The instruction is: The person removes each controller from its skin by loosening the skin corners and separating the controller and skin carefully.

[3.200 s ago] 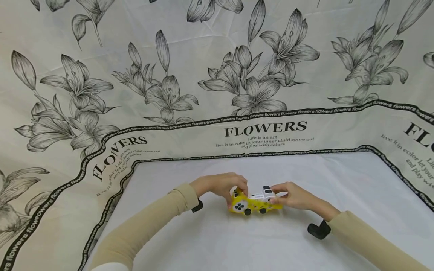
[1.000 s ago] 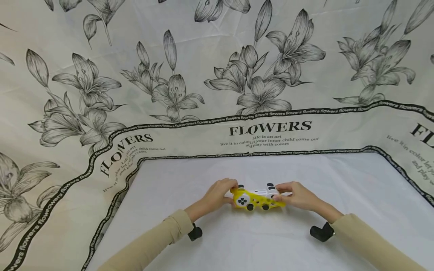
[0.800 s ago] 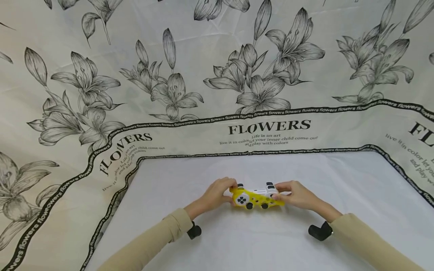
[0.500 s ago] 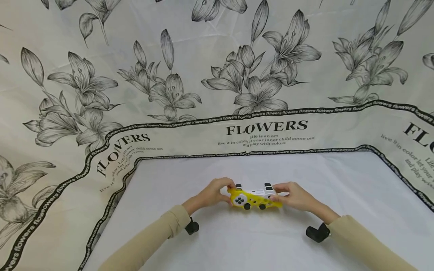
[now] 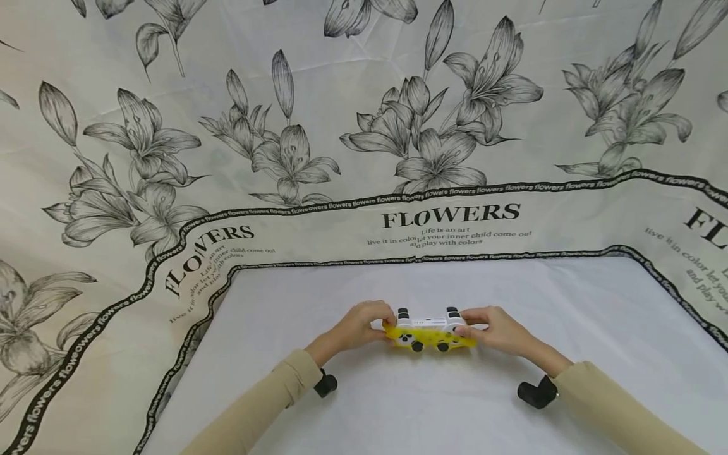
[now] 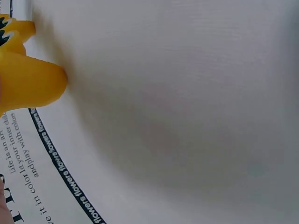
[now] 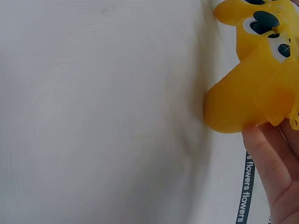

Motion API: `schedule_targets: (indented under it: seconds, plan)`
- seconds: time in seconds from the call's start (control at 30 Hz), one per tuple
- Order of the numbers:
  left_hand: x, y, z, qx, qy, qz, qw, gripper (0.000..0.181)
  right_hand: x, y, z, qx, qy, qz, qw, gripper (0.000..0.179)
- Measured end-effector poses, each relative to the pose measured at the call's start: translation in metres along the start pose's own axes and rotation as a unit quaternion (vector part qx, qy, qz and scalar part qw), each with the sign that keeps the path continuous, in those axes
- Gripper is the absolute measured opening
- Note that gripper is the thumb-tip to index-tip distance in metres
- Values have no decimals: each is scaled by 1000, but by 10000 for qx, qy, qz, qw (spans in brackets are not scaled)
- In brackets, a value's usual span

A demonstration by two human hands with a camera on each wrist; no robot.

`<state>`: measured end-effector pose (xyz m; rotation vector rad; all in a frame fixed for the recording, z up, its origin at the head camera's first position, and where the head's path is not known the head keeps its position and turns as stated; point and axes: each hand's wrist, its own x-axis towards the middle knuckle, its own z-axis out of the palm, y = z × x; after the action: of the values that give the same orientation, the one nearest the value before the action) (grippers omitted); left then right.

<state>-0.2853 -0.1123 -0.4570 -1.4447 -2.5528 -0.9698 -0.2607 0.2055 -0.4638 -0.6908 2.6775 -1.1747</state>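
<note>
A white game controller (image 5: 428, 323) with a yellow silicone cover (image 5: 433, 336) on its front is held between both hands near the middle of the white table, in the head view. Its black shoulder buttons stick up at the back, and the black thumbsticks poke out in front. My left hand (image 5: 359, 325) pinches the left end, and my right hand (image 5: 500, 330) grips the right end with thumb and fingers. In the right wrist view the yellow cover (image 7: 243, 98) shows cartoon eyes above my fingers. The left wrist view catches only a rounded yellow handle (image 6: 35, 83).
White cloth (image 5: 432, 404) covers the table. Behind it rises a curtain (image 5: 318, 234) printed with lilies and lettering. A black wrist-camera mount (image 5: 537, 393) hangs by the right cuff, another mount (image 5: 326, 383) by the left.
The left hand has shifted from over the controller's left shoulder to its left end. The controller has tilted, baring more white back edge and both pairs of shoulder buttons; the directional pad shows less.
</note>
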Motion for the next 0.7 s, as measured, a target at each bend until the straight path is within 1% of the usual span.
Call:
schedule_targets:
  seconds: [0.03,0.13,0.3,0.37,0.43,0.5,0.6,0.63,0.7]
  plan:
    - [0,0,1,44,23,-3,10000,23,0,0,-1,3,-10,38,10000,48]
    - [-1,0,4,-51,137,-63,9999,25,0,-2,-2,46,-56,120,9999,49]
    - [-3,1,8,-248,489,-137,9984,27,0,-5,-2,104,-94,283,9995,51]
    - [-4,2,9,-237,522,-224,9981,27,-1,-5,-1,106,-93,393,9991,52]
    - [-4,4,9,110,448,-256,9986,27,-1,-5,-1,108,-103,451,9989,53]
    - [-5,5,8,639,383,-188,9970,26,-1,-4,0,102,-100,459,9988,53]
    - [-5,5,5,1508,369,98,9878,21,1,-3,-1,96,-110,399,9991,53]
    - [-5,4,5,1652,397,191,9853,19,2,-3,-1,121,-103,405,9991,52]
    - [-6,2,4,1802,459,357,9819,16,3,-4,-1,122,-94,401,9991,52]
